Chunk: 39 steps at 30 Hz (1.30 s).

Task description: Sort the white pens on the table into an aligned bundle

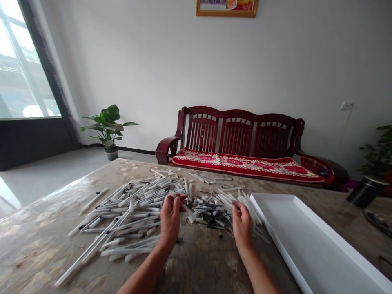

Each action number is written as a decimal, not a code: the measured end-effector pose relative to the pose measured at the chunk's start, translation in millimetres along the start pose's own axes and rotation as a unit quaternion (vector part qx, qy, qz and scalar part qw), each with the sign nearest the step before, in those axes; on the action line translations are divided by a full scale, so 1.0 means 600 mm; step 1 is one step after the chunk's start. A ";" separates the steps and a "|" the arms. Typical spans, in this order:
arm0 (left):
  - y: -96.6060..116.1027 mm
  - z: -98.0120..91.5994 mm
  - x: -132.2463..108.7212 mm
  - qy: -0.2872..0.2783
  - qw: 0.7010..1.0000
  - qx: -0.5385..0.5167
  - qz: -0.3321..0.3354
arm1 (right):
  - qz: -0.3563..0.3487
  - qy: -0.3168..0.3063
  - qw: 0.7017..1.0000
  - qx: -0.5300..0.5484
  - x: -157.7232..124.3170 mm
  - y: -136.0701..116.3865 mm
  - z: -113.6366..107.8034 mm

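Many white pen barrels (128,212) lie scattered over a marbled table (36,241). A smaller heap of black pen parts (210,216) sits at the centre. My left hand (170,218) has its fingers curled round a white pen barrel (187,210) at the edge of the white pile. My right hand (241,224) rests at the black parts with its fingers bent down; what they pinch is hidden. More white barrels (248,204) lie just beyond it.
A long white tray (309,241) lies on the table at the right. Behind the table stand a dark red wooden bench (239,139) with a red cushion, a potted plant (108,130) on the left, and a black pot (366,190) on the right.
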<state>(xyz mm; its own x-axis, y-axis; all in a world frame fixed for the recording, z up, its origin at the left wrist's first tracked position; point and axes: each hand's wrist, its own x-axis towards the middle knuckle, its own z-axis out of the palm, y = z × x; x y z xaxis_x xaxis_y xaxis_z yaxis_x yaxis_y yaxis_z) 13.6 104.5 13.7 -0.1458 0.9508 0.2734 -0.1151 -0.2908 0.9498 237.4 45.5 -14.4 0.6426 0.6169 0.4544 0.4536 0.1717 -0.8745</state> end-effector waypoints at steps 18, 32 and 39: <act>-0.007 0.030 -0.031 -0.064 0.961 -0.190 -0.189 | 0.052 -0.351 0.933 0.061 -0.064 -0.059 0.034; -0.018 0.021 -0.011 0.028 0.947 -0.240 -0.212 | -0.130 -0.142 0.972 -0.131 -0.022 -0.021 0.007; -0.015 0.034 -0.036 -0.069 0.929 -0.278 -0.233 | -0.118 -0.201 0.971 -0.062 -0.035 -0.037 0.011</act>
<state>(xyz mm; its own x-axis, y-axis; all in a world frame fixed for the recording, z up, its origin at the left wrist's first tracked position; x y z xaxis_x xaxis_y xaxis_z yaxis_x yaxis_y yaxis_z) 38.0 88.8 2.6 0.1702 0.9808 -0.0950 -0.6296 0.1824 0.7552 209.9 33.7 -5.4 0.2310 0.8257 0.5146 0.6453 0.2658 -0.7162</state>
